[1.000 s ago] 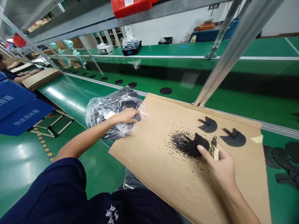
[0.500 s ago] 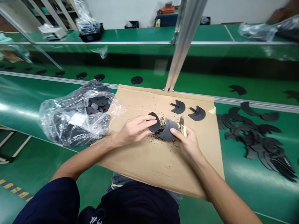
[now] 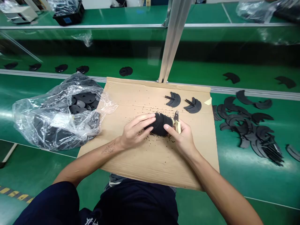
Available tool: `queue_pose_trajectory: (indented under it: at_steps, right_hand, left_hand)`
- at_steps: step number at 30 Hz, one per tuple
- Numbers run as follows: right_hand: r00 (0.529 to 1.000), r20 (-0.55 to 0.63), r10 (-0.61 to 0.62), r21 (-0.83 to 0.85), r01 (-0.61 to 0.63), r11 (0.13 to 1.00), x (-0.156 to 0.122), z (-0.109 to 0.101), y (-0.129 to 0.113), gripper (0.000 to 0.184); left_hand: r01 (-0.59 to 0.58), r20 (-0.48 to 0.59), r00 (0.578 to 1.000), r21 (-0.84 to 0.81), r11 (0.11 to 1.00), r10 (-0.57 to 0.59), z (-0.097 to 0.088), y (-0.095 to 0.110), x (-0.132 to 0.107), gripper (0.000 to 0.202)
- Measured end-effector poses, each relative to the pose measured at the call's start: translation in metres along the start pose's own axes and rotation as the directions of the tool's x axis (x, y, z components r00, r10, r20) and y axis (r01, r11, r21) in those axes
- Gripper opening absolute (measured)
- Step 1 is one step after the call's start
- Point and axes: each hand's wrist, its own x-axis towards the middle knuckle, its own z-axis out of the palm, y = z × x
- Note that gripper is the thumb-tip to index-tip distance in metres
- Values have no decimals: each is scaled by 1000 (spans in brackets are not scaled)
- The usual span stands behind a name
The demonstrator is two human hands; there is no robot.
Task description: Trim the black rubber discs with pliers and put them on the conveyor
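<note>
A brown cardboard sheet (image 3: 150, 156) lies across my lap and the green bench. Over its middle, my left hand (image 3: 134, 131) and my right hand (image 3: 181, 137) both grip a stack of black round discs (image 3: 160, 123). The right hand also holds a small pair of cutters with pale handles (image 3: 177, 122). Black crumbs are scattered on the cardboard around the hands. Two trimmed black fan-shaped pieces (image 3: 173, 100) (image 3: 193, 105) lie at the sheet's far side.
A clear plastic bag of black discs (image 3: 58, 115) sits to the left. A pile of black curved offcuts (image 3: 250, 128) lies on the green bench to the right. A metal post (image 3: 170, 40) rises behind the cardboard. Single discs (image 3: 126, 71) lie along the conveyor belt.
My left hand left the plastic bag with a black disc and brought it to the pieces in my right hand. The view swung right and down.
</note>
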Motion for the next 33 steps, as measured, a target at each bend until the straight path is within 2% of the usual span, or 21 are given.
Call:
queue_pose_trajectory:
  at_steps: [5, 11, 13, 15, 19, 21, 26, 29, 33]
  right_hand:
    - [994, 94, 47, -5, -46, 999, -2, 1, -2, 44]
    - [997, 77, 19, -101, -11, 995, -4, 1, -2, 42]
    - [997, 74, 20, -108, -11, 994, -5, 2, -1, 42]
    - [997, 68, 22, -124, -13, 992, -5, 2, -1, 41]
    - [999, 53, -7, -156, 15, 988, -8, 3, -2, 37]
    - [999, 48, -24, -164, 32, 986, -9, 4, -3, 36]
    - [998, 59, -15, -182, 26, 983, -9, 4, -3, 38]
    - [998, 58, -15, -168, 24, 986, -7, 3, -3, 41]
    - [998, 59, -7, -136, 15, 991, -6, 2, -2, 43]
  left_hand:
    - [55, 70, 996, -13, 998, -54, 2, -1, 0, 50]
    - [222, 175, 964, -107, 969, -202, 0, 0, -3, 44]
    - [262, 157, 957, -99, 960, -245, 0, 1, -4, 42]
    - [253, 111, 963, -50, 966, -246, 0, 2, -3, 39]
    - [148, 34, 988, 53, 988, -150, -1, 3, -1, 35]
    - [137, 14, 990, 50, 989, -138, -2, 3, -1, 33]
    - [280, -31, 957, -143, 949, -288, -4, -1, -8, 28]
    - [378, 29, 923, -251, 891, -383, -5, -2, -10, 29]
    - [425, 98, 905, -204, 882, -414, -3, 1, -11, 30]
